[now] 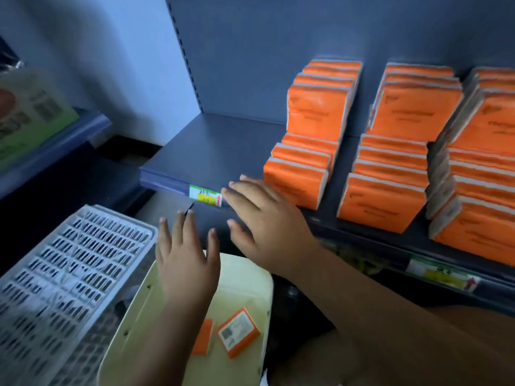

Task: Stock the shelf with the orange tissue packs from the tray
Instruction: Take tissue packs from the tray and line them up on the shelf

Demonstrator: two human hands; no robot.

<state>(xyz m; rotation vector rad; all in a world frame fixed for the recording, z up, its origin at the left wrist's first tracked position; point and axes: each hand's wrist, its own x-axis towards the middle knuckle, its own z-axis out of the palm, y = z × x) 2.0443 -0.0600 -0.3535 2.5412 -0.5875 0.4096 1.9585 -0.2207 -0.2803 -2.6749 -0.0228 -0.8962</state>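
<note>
Orange tissue packs (384, 199) stand in three rows on the right part of the dark shelf (211, 151), each row a lower tier in front and a taller tier behind it, reaching back toward the dark back panel (250, 51). The left part of the shelf is bare. Below, the pale yellow tray (245, 277) holds two more packs lying close together: a flat pack (238, 332) that shows a white panel with small dark print, and a side-on pack (203, 337) just left of it. A white slotted basket (69, 274) sits against the tray's left side. The left hand (186, 257) is spread flat above the tray's far end, fingers straight and holding nothing. The right hand (262, 215) is likewise spread and empty at the shelf's front edge, just beside the front left pack; whether it touches the pack cannot be told. A green and yellow price tag (205, 195) with a red arrow is fixed to the shelf's front lip, and a second tag (443, 275) sits on the lip further right. The writing on both, and the dark print on the packs, is too blurred to read. At far left a green package (28, 115) lies on another shelf, with a pale wall (97, 51) behind.
</note>
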